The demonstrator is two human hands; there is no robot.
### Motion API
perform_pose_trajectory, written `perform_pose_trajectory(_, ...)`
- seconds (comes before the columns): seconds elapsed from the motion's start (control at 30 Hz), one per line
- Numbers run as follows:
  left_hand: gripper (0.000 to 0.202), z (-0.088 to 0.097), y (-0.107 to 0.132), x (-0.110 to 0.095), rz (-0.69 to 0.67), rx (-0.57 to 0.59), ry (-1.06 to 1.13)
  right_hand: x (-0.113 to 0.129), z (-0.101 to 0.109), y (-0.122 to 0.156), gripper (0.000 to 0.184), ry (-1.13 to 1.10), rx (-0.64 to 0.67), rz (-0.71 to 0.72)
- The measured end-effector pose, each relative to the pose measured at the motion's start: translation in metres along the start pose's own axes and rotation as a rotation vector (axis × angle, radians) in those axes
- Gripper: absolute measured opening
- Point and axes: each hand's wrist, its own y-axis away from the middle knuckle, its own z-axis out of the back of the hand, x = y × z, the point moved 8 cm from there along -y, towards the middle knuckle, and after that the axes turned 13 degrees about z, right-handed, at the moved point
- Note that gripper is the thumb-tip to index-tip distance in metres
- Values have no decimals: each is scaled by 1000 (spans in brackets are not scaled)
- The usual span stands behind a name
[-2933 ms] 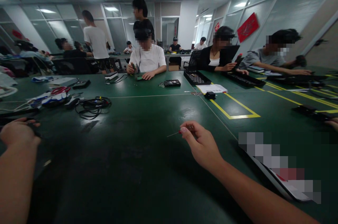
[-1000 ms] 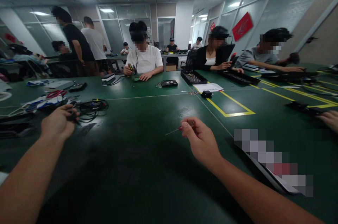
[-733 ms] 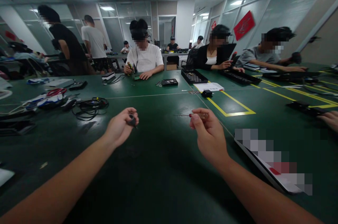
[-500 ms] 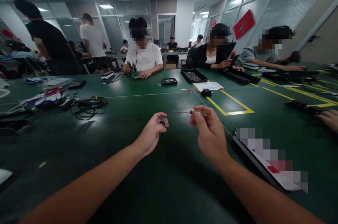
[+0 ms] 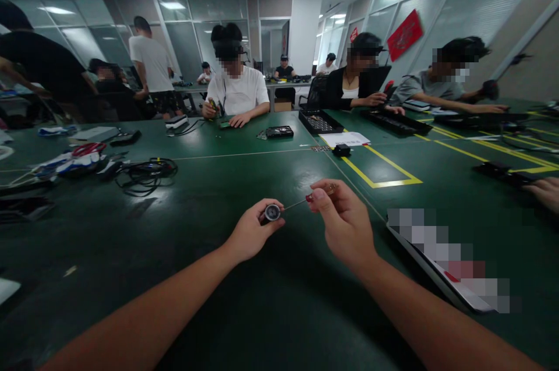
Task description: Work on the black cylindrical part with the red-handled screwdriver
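My left hand [image 5: 252, 236] is closed around a small round black and silver part [image 5: 272, 212], held up over the green table [image 5: 196, 184]. My right hand [image 5: 345, 222] pinches a thin screwdriver [image 5: 305, 200] with a red collar and clear handle. Its metal tip points left and reaches the round part. Both hands are close together above the middle of the table.
A tangle of black cables [image 5: 146, 173] and mixed tools [image 5: 74, 161] lie at the left. A flat device with papers [image 5: 441, 266] lies at my right. Yellow tape lines [image 5: 384, 176] mark the table. Several people sit opposite; another person's hand [image 5: 544, 191] rests at the right edge.
My left hand came from the cables at the left to the middle, carrying the small round part. My right hand turned the screwdriver tip down to meet the part.
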Motion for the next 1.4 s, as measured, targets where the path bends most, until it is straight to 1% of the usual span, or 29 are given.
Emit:
perform_pose_trajectory(0.17,27,-4,1,-2,-39,22,-95,-7,-7,3,19,31,85,-31)
perform_pose_trajectory(0.3,28,-4,1,-1,-42,23,-90,-8,-12,4,18,55,138,-19)
perform_pose_trajectory(0.57,32,-3,-1,0,-33,35,-62,6,-18,3,14,194,226,79)
perform_pose_trajectory(0.67,35,-3,-2,2,-13,40,-42,11,-20,3,14,195,253,106)
perform_pose_trajectory(0.83,36,0,-2,6,-10,7,-32,15,-24,6,14,187,316,100)
perform_pose_trajectory(0.97,37,1,-1,6,-17,-35,-45,26,-27,7,11,138,362,165)
perform_pose_trajectory(1.03,37,1,1,4,-27,-67,-83,28,-28,8,14,126,360,167)
perform_pose_trajectory(1.13,34,-2,4,-2,-64,-70,-165,27,-26,10,26,148,302,144)
perform_pose_trajectory(1.27,34,-1,6,-4,-74,-80,-170,24,-21,11,22,241,235,114)
perform_pose_trajectory(1.4,36,1,5,-3,-49,-105,-145,29,-21,7,19,317,263,177)
